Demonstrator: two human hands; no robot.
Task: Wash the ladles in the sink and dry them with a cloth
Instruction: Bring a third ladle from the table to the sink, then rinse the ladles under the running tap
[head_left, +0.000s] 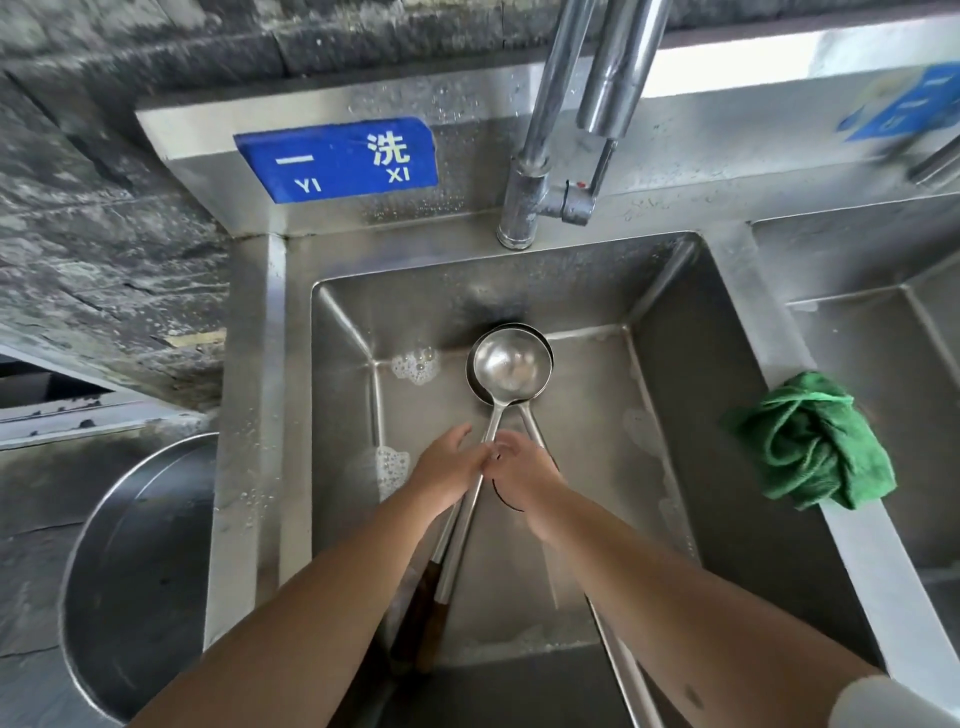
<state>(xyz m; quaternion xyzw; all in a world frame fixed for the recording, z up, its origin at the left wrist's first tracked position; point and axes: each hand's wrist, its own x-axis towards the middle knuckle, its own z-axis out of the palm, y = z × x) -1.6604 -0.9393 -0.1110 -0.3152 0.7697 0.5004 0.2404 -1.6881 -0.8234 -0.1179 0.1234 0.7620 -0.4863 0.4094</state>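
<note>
- Where the scene begins at the far left, a dark rough stone wall (104, 218) is seen, and below it, at the near left, a large round steel basin (140, 577) stands just beside the sink unit.
- On the steel backsplash a blue sign (337, 158) is fixed, marked with white characters and the letters "YI XI".
- Patches of soap foam (415, 364) are seen on the basin floor of the sink (670, 415), one at the far left corner and one nearer, left of the hands.
- The left hand (449, 465) is held low in the sink, fingers loosely curled round the steel shaft of the top ladle (511, 366).
- The ladles are stacked with bowls nested at the far side of the basin floor; their handles run toward the near edge, two ending in dark wooden grips (431, 613).
- The right hand (522, 465) is placed touching the left, its fingers curled at the same shaft; how firmly it is gripped cannot be told.
- Above the bowls a steel faucet (550, 156) is mounted on the far ledge.
- On the divider right of the basin a crumpled green cloth (810, 441) is laid, well apart from the hands.
- At the far right a second basin (883, 374) and part of another blue sign (909, 104) are seen.
</note>
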